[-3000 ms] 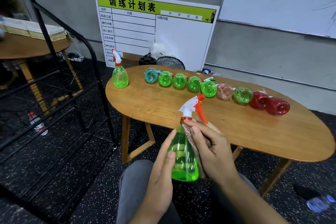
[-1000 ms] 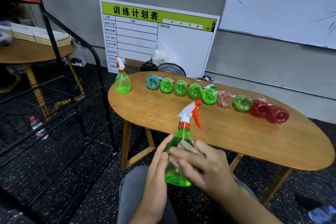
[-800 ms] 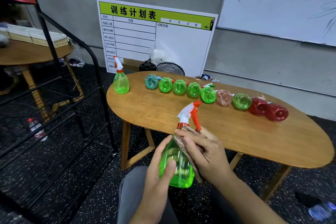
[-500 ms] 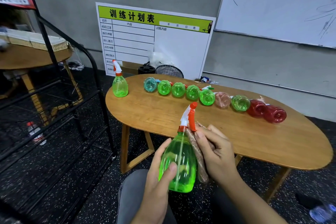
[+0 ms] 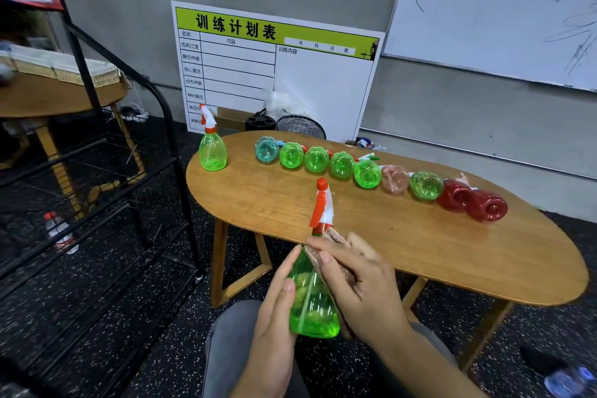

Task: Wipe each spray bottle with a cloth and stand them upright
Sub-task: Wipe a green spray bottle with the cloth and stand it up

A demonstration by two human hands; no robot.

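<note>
— Where is the bottle being cleaned?

— The green spray bottle (image 5: 311, 307) is held upright over the person's lap, in front of the near edge of the oval wooden table (image 5: 420, 255), off its surface. Its orange-and-white trigger head points up.

— And the hands?

— The left hand (image 5: 274, 317) lies against the bottle's left side, fingers fairly straight, thumb on the front. The right hand (image 5: 358, 287) has its fingers curled over a pinkish cloth (image 5: 336, 252), pressing it to the bottle's neck and right shoulder.

— What else is on the table?

— One green bottle (image 5: 211, 149) stands upright at the far left end. To its right a row of bottles lies on its side, bases toward the camera: a teal one (image 5: 266, 149), four green ones touching each other, a pale pink one (image 5: 394, 178), another green, then two red ones (image 5: 473, 202) at the right end.

— Behind it?

— A white chart board (image 5: 277, 74) with a green header leans on the grey wall; a whiteboard (image 5: 500, 10) hangs to the right.
</note>
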